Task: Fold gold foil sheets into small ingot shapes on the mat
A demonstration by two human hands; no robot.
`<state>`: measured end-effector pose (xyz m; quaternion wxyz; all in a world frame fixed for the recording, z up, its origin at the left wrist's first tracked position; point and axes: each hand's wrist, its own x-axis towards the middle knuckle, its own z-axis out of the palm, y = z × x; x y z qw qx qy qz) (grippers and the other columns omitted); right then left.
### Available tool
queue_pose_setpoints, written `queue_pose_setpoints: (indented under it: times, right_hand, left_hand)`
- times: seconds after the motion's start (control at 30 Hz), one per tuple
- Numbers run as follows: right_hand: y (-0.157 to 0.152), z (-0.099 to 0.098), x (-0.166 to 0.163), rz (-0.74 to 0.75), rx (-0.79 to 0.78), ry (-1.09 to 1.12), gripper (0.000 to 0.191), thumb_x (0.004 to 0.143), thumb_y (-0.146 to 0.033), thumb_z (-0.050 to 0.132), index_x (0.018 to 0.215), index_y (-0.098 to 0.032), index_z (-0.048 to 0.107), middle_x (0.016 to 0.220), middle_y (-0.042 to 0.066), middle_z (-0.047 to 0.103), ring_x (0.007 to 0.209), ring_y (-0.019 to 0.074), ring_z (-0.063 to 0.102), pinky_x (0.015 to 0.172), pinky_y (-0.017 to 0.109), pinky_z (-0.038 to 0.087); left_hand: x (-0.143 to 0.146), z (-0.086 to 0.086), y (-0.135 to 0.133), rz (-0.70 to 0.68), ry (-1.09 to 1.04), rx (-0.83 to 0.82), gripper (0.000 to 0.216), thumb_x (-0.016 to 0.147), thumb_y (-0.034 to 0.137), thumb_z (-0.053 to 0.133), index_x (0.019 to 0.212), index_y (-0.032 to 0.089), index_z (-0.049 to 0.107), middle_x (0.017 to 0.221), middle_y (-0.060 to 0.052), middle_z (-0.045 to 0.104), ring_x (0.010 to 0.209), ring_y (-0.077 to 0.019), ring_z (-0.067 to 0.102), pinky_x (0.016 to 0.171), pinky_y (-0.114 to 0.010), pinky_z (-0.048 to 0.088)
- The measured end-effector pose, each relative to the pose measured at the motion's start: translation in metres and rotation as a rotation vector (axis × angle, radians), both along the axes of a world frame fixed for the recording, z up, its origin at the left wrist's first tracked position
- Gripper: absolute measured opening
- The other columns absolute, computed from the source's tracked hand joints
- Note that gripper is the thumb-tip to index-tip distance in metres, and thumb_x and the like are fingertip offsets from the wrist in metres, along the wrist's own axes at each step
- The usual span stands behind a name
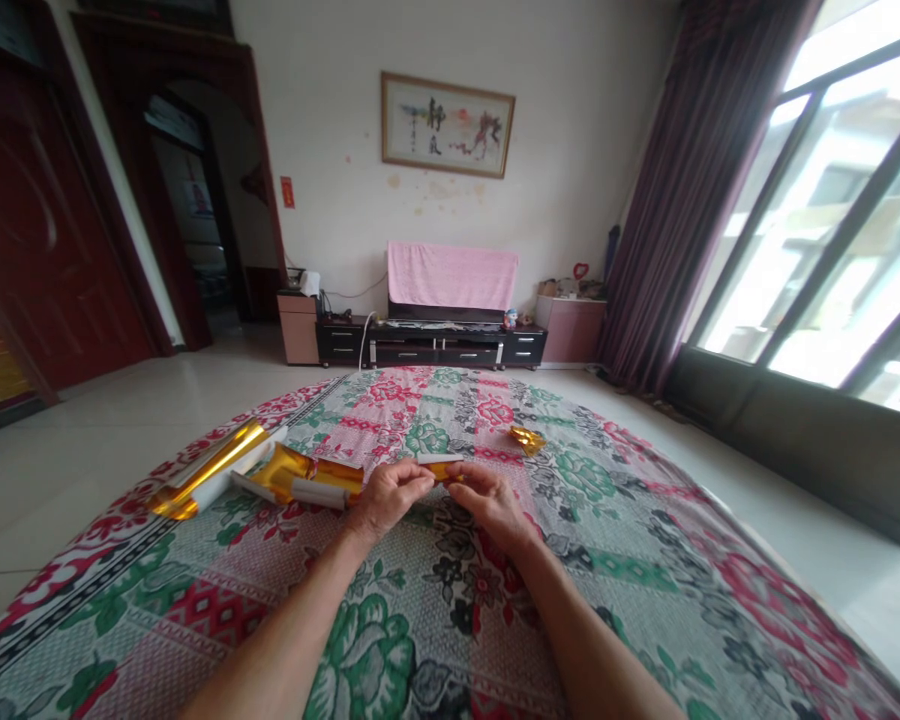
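Between my two hands is a small piece of gold foil paper (441, 468) with a white back, its far edge turned up. My left hand (391, 492) pinches its left end between thumb and fingers. The right end is pinched by my right hand (493, 503), fingertips close to those of the left. Just left of my left hand lie curled gold foil sheets (309, 478) showing white undersides. A folded gold foil piece (527, 440) rests beyond my right hand. Fingers partly cover the held paper, so its full shape is hidden.
A patterned floral cloth (615, 600) covers the surface under my hands. Farther left lies a rolled gold foil sheet (214, 465). Across the tiled floor stands a low black cabinet (435, 350) with a pink cloth (452, 275) over something above it. A window (832, 220) is at right.
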<state>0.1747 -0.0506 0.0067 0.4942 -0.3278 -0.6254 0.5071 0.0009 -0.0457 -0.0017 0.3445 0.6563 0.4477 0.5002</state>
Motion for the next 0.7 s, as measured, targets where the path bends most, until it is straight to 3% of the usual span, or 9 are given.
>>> queue_pose_setpoints:
  times: [0.3, 0.47, 0.7]
  right_hand:
    - [0.007, -0.011, 0.000, -0.142, 0.129, -0.116, 0.017, 0.072, -0.033, 0.059, 0.076, -0.019, 0.068, 0.070, -0.001, 0.062, 0.064, 0.0125, 0.052, 0.062, 0.024, 0.039]
    - [0.007, -0.012, -0.001, -0.143, 0.120, -0.095, 0.018, 0.071, -0.033, 0.060, 0.079, -0.019, 0.068, 0.073, 0.000, 0.063, 0.065, 0.0130, 0.053, 0.063, 0.024, 0.041]
    - [0.006, -0.012, -0.005, -0.067, 0.082, 0.024, 0.017, 0.070, -0.032, 0.062, 0.081, -0.020, 0.064, 0.083, 0.002, 0.066, 0.074, 0.0154, 0.059, 0.070, 0.028, 0.046]
  left_hand:
    - [0.001, 0.003, -0.002, 0.012, 0.015, 0.023, 0.018, 0.069, 0.031, 0.056, 0.066, 0.016, 0.065, 0.064, 0.000, 0.060, 0.062, -0.0128, 0.052, 0.060, -0.023, 0.040]
    - [0.003, 0.003, -0.003, 0.031, -0.054, -0.070, 0.022, 0.067, 0.034, 0.059, 0.077, 0.015, 0.065, 0.066, -0.001, 0.063, 0.061, -0.0137, 0.055, 0.058, -0.024, 0.042]
    - [0.004, 0.005, -0.004, 0.065, -0.026, -0.035, 0.014, 0.066, 0.030, 0.057, 0.064, 0.016, 0.061, 0.055, 0.002, 0.056, 0.052, -0.0101, 0.048, 0.051, -0.021, 0.037]
